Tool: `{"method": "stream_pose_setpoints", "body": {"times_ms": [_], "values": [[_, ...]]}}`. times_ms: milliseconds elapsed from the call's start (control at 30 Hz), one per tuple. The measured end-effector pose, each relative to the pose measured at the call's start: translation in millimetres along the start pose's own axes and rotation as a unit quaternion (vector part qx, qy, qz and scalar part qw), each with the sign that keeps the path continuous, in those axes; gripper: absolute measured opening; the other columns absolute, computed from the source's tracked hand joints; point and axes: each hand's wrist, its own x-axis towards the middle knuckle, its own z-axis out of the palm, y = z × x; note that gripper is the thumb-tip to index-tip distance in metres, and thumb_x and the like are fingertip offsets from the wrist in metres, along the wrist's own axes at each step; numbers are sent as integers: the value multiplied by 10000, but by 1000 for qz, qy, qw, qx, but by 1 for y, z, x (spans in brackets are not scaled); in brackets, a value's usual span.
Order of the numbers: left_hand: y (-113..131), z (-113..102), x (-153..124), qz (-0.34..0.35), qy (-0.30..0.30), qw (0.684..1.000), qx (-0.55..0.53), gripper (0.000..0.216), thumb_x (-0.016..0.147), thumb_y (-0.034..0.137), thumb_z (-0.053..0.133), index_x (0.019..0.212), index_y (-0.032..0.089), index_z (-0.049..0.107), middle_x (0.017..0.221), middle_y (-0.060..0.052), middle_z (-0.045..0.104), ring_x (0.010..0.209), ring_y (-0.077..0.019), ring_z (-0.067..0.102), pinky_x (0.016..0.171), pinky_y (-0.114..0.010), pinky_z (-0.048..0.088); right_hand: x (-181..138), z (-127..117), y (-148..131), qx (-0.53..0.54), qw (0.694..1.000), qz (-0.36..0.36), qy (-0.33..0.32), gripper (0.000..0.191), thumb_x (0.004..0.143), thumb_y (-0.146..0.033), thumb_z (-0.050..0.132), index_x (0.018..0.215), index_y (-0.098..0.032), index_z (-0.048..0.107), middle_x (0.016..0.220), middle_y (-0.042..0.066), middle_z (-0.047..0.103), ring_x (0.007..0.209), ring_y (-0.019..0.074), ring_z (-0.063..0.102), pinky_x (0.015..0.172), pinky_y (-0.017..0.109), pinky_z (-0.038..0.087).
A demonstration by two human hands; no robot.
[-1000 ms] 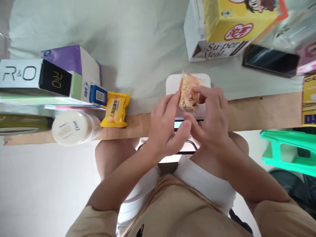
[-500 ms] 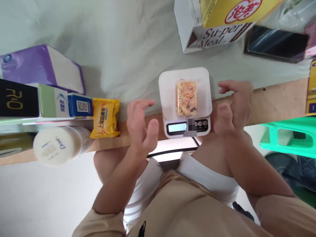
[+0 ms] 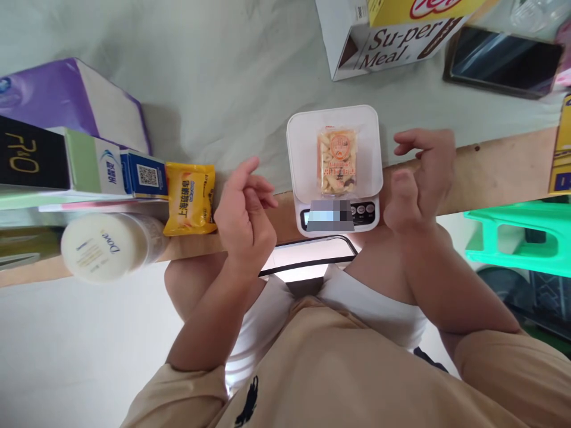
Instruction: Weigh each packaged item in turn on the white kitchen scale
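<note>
My right grip (image 3: 423,181) is empty, thumb and fingers apart, and my left (image 3: 242,219) is empty, its thumb contact unclear to me, so I'd best let the snack packet (image 3: 338,161) rest untouched on the white scale (image 3: 301,151).

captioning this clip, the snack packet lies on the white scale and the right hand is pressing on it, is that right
Not quite: the head view shows the right hand beside the white scale, off the packet. The snack packet does lie on the scale.
</note>
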Motion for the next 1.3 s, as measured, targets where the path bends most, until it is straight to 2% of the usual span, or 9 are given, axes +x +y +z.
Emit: {"method": "stream_pose_setpoints", "body": {"times_ms": [200, 333, 433, 533, 733, 867, 967, 1100, 1300], "values": [[1, -2, 3, 62, 43, 996, -39, 181, 1006, 153, 605, 877, 267, 663, 799, 11, 652, 739, -163, 623, 627, -348, 478, 0, 0, 0, -13, 1000, 13, 13, 528, 1021, -623, 406, 1196, -210, 684, 1044, 75, 663, 953, 223, 650, 918, 439, 479], [-1, -2, 0, 79, 26, 994, -67, 329, 964, 110, 558, 668, 220, 465, 603, 31, 482, 551, -133, 467, 508, -329, 302, 3, -2, 2, 0, 1000, 7, 1, 577, 1001, -686, 400, 1175, -208, 674, 1047, 77, 633, 953, 224, 633, 942, 467, 517], [1, -1, -5, 73, -32, 993, -82, 363, 1003, 160, 538, 658, 217, 440, 566, 24, 457, 505, -137, 425, 515, -356, 277, 4, -1, 2, 2, 1000, -8, 5, 669, 965, -778, 403, 1156, -196, 670, 1043, 83, 613, 971, 231, 613, 960, 491, 526], [3, 3, -7, 90, -59, 991, -76, 423, 1097, 362, 456, 696, 237, 509, 553, 20, 477, 475, -141, 408, 582, -411, 310, 9, 0, -1, -5, 999, -39, -8, 717, 908, -830, 489, 1169, -188, 673, 1091, 102, 641, 1088, 271, 631, 1014, 532, 532], [0, 11, -7, 128, -54, 989, -49, 489, 1090, 402, 329, 652, 247, 478, 440, 32, 375, 367, -138, 340, 527, -408, 299, 52, -7, -6, 73, 977, -151, -135, 876, 865, -796, 629, 1565, -281, 521, 1483, 104, 603, 1511, 348, 543, 1286, 577, 421], [-1, 11, -7, 130, -67, 989, -30, 515, 1097, 454, 310, 664, 246, 497, 441, 31, 415, 380, -143, 360, 550, -409, 314, 61, -8, -15, 68, 966, -126, -214, 959, 844, -757, 710, 1647, -344, 385, 1675, 92, 452, 1671, 359, 364, 1367, 612, 324], [2, 10, -4, 133, -84, 987, -39, 489, 1104, 432, 347, 682, 234, 492, 479, 33, 405, 415, -133, 353, 569, -405, 278, 57, -5, -22, 62, 962, -132, -231, 953, 815, -733, 771, 1614, -372, 397, 1772, 74, 318, 1712, 349, 276, 1403, 612, 281], [4, 13, 0, 164, -78, 981, -65, 479, 1095, 440, 421, 677, 213, 477, 492, 45, 421, 407, -107, 314, 561, -398, 218, 55, -1, -22, 52, 953, -138, -266, 951, 833, -673, 766, 1629, -334, 371, 1785, 90, 279, 1737, 374, 241, 1394, 620, 320], [-2, 20, -6, 187, -45, 979, -62, 413, 1066, 394, 494, 697, 211, 510, 502, 53, 451, 394, -103, 352, 571, -391, 250, 54, 0, -22, 24, 946, -94, -310, 991, 806, -680, 808, 1647, -451, 335, 1775, 11, 325, 1722, 394, 271, 1391, 636, 340]]}}
